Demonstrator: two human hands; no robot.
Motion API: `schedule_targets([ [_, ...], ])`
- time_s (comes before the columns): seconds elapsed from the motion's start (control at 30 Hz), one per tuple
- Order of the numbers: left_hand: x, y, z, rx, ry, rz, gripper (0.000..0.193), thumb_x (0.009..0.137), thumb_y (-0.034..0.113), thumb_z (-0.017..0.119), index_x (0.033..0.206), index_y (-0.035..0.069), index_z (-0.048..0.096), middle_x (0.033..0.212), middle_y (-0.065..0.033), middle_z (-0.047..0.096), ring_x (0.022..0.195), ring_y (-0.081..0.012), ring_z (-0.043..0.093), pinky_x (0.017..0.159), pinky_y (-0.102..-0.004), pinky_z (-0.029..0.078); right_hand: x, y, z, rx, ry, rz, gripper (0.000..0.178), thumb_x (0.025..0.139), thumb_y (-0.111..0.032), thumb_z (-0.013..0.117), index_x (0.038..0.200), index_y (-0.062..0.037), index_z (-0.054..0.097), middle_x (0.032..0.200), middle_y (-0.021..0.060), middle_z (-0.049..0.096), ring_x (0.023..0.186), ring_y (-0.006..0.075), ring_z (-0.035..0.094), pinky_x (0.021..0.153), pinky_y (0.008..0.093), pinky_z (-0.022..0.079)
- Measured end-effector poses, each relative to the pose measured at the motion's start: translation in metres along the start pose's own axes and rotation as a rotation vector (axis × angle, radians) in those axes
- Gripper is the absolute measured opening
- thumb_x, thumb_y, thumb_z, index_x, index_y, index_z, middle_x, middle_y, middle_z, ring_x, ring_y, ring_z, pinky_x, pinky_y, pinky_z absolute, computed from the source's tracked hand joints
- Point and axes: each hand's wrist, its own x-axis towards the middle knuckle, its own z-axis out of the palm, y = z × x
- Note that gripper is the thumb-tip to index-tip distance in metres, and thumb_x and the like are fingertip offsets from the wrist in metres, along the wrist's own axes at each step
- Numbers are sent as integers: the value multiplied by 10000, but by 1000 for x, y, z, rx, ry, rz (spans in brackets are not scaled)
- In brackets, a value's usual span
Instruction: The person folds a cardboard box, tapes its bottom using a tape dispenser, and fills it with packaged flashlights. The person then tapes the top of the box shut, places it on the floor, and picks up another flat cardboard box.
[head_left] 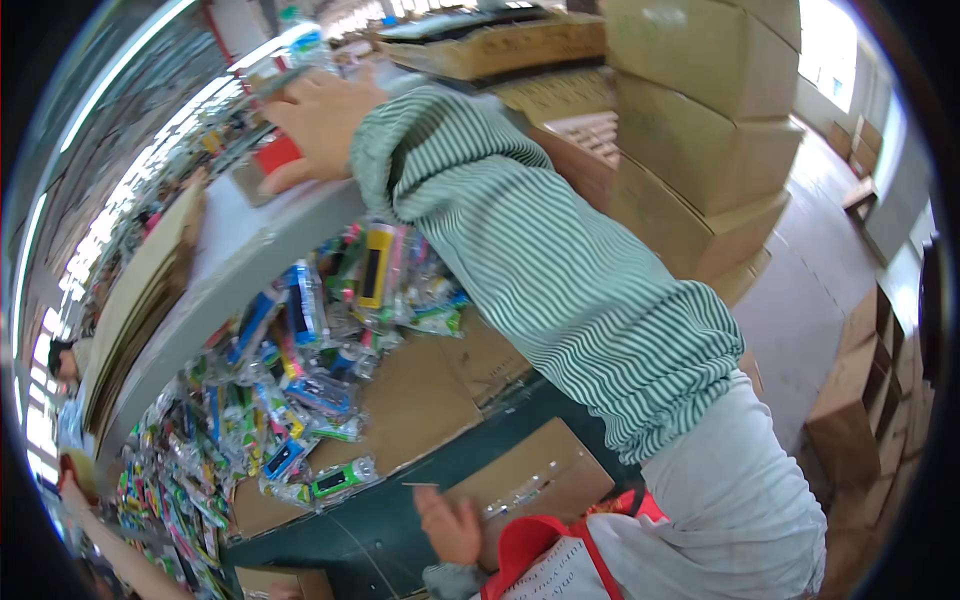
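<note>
My right arm, in a green-and-white striped sleeve, stretches to the upper left over a raised grey shelf. My right hand [325, 118] is there with fingers spread, its thumb and fingers on either side of a red object [277, 153] whose kind I cannot make out. Low in the middle, my left hand [447, 525] is blurred, its fingers apart beside a cardboard piece [545, 480] with shiny spots. At its fingertips shows a thin pale strip, too small to name. Under the shelf lies a heap of small bagged colourful items [320, 390].
Stacked cardboard boxes [690, 130] stand at the upper right beside the shelf [300, 225]. Flat cardboard sheets [150, 290] lean at the shelf's left end. More cartons [850, 400] sit on the right-hand floor. Another person's arm [115, 545] reaches in at the lower left.
</note>
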Motion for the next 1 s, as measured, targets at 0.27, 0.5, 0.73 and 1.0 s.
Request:
schedule_targets([
  [0.27, -74, -24, -4, -867, -568, -710, 572, 935, 228, 498, 1390, -30, 267, 1342, -216, 404, 1211, -266, 426, 1037, -330, 312, -364, -48, 41, 603, -391, 581, 820, 814, -483, 613, 1331, 74, 304, 1259, 277, 430, 1117, 419, 497, 897, 443, 453],
  [0.5, -96, -52, 23, -699, -556, -678, 579, 950, 337, 441, 1395, 6, 273, 1374, -171, 372, 1236, -267, 395, 1032, -355, 324, -560, -89, 50, 1225, -673, 1125, 836, 844, -481, 570, 1446, -40, 193, 1382, 237, 390, 1270, 334, 416, 1042, 335, 347],
  [0.73, -58, 98, 24, -713, -747, -214, 610, 906, 185, 541, 1399, -23, 248, 1276, -191, 455, 1167, -257, 453, 1018, -346, 332, -637, -64, -97, 1126, -301, 1515, 923, 827, -548, 579, 1437, 22, 187, 1423, 212, 351, 1338, 287, 321, 1097, 315, 256],
  [1.0, -91, 303, 162, -723, -1372, 129, 873, 834, 158, 623, 1448, -17, 27, 1389, -248, 344, 1271, -308, 378, 1045, -338, 309, -796, -8, -281, 1096, 428, 1953, 561, 908, -309, 546, 1344, 4, 382, 1259, 100, 518, 1145, 169, 489, 985, 303, 378],
])
